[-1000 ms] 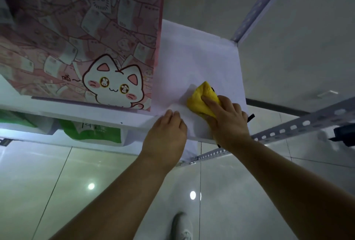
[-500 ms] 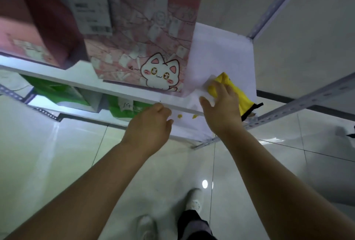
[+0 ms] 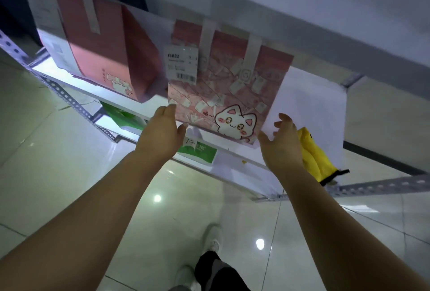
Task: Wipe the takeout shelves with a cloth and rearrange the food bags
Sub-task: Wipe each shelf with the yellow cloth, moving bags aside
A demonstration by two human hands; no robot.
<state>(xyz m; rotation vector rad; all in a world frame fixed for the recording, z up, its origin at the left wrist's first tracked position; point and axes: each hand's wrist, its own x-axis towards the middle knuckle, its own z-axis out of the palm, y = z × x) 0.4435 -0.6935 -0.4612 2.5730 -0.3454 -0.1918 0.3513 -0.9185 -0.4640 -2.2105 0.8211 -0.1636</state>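
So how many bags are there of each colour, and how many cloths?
Pink bags: 2
Green bags: 2
Yellow cloth: 1
Total: 5

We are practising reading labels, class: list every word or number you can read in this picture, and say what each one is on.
"8022", with an unclear character before it: on the receipt on the pink cat bag.
"14", handwritten: on the white tag at the green bag.
Too small or blurred: the receipt's other print, the writing beside the cat, the green bag's print.
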